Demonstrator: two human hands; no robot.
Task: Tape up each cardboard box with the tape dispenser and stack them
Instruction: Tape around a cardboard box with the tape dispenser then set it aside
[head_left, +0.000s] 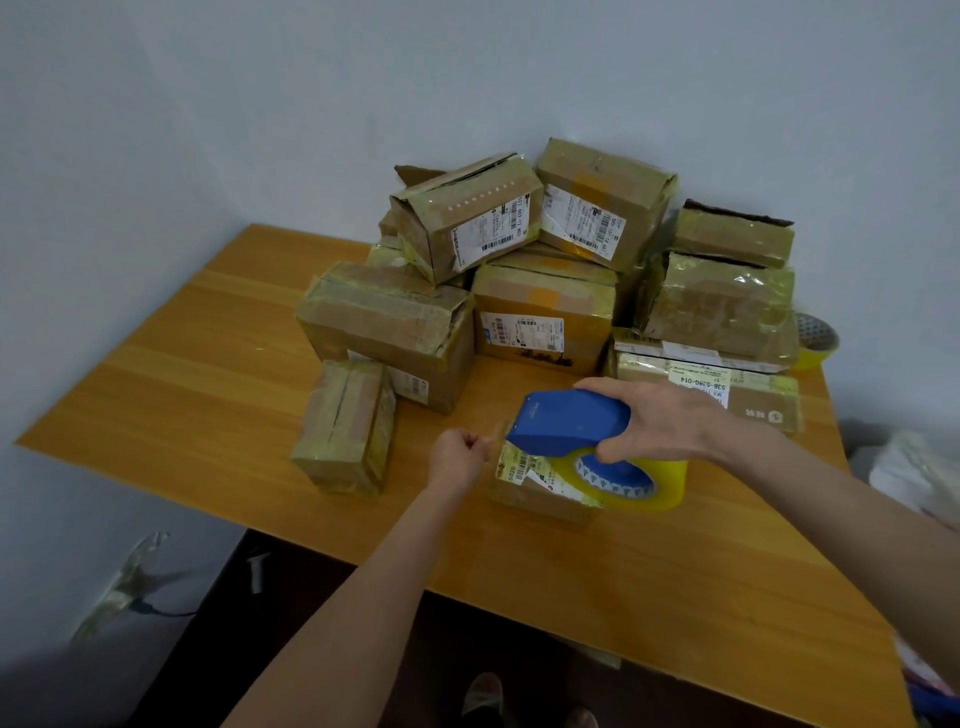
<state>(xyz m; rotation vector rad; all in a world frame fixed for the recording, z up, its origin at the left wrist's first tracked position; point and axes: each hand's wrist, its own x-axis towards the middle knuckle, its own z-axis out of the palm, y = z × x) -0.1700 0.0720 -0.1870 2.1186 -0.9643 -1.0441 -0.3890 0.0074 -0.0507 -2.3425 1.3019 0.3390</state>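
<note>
Left hand (460, 457) pinches the tape end (497, 440) | right hand (660, 426) grips blue tape dispenser (566, 421) over small cardboard box (540, 499), near middle of counter (208, 395) | risk, I judge: nothing pins the box, so it may skid; slack tape could fold onto itself.

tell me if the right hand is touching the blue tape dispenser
Touching. The head view shows the right hand gripping the blue tape dispenser, with its fingers curled around the rear end and no gap.
</note>
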